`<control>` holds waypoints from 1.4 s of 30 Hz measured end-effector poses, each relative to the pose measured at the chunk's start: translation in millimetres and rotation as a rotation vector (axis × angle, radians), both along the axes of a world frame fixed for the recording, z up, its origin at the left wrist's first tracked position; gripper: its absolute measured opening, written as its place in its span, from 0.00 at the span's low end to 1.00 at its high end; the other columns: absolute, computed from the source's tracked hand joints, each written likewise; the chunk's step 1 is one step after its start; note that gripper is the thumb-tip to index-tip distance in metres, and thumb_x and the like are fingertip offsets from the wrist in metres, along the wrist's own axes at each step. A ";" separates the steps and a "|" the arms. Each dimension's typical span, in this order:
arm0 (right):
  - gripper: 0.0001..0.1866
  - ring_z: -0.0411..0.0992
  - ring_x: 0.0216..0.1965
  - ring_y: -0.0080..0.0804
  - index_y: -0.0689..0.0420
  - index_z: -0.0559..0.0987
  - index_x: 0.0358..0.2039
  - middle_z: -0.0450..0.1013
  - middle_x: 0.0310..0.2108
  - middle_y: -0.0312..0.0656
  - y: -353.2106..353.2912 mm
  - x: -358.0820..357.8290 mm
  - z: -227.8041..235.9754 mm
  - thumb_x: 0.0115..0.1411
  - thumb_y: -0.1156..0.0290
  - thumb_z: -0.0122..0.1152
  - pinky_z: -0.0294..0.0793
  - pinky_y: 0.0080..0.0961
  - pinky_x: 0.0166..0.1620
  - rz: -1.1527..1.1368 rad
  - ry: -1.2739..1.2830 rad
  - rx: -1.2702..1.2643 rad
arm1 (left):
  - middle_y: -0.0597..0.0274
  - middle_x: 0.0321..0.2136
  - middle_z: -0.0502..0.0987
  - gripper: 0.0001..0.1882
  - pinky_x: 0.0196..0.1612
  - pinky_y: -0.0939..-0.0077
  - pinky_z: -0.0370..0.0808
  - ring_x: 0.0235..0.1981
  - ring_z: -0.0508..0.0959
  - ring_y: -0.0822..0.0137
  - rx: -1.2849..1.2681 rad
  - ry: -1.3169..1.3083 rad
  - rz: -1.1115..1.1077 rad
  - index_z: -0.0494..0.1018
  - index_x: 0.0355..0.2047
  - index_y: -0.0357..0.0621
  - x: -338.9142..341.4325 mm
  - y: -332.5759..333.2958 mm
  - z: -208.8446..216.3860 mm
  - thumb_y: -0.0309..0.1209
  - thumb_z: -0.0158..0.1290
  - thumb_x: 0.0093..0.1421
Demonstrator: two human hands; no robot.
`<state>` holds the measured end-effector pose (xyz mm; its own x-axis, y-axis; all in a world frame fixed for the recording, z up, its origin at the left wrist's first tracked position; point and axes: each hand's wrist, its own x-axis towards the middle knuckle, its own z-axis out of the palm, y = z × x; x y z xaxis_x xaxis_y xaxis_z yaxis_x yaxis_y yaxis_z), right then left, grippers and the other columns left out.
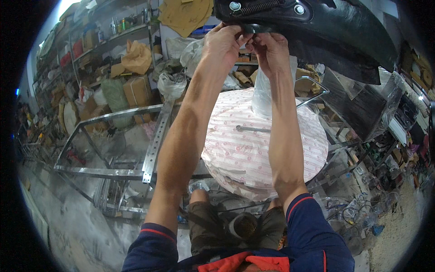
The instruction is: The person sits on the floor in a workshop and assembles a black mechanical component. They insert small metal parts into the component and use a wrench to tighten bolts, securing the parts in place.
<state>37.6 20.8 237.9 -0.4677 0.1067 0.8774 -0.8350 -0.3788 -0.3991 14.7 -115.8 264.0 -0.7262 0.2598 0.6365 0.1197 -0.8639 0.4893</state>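
- A black curved part (337, 38) is seen at the top, from twelve to two o'clock of the hands; its long axis is laid from about ten to four o'clock. How it is held up cannot be told.
- On its upper face, a coil spring (258, 7) is set between two bolt heads, one of them a silver bolt (234, 6).
- At its lower edge, near the ten o'clock end, both hands are raised and brought close together. The left hand (222, 43) is placed nearest that end; the right hand (272, 51) is nearer the part's main body. Fingers are bent inward on both; whether anything small is pinched cannot be told.
- At six o'clock, below the forearms, a round bench (235, 156) is covered in pink-printed white wrapping. A wrench (253, 129) is laid on it, pointed nine to three, and a plastic-wrapped column (261, 97) is stood toward its far side.
- At eight o'clock, a metal frame (156, 145) is seen.
- At nine o'clock, loaded shelving (131, 31) is seen.
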 end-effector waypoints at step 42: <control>0.15 0.77 0.47 0.40 0.62 0.77 0.48 0.77 0.48 0.48 42.8 -77.8 23.1 0.66 0.69 0.51 0.80 0.36 0.52 0.836 0.035 0.049 | 0.51 0.42 0.77 0.17 0.40 0.58 0.70 0.42 0.73 0.55 0.185 -0.040 -0.552 0.71 0.47 0.40 -12.6 7.2 -2.8 0.36 0.39 0.66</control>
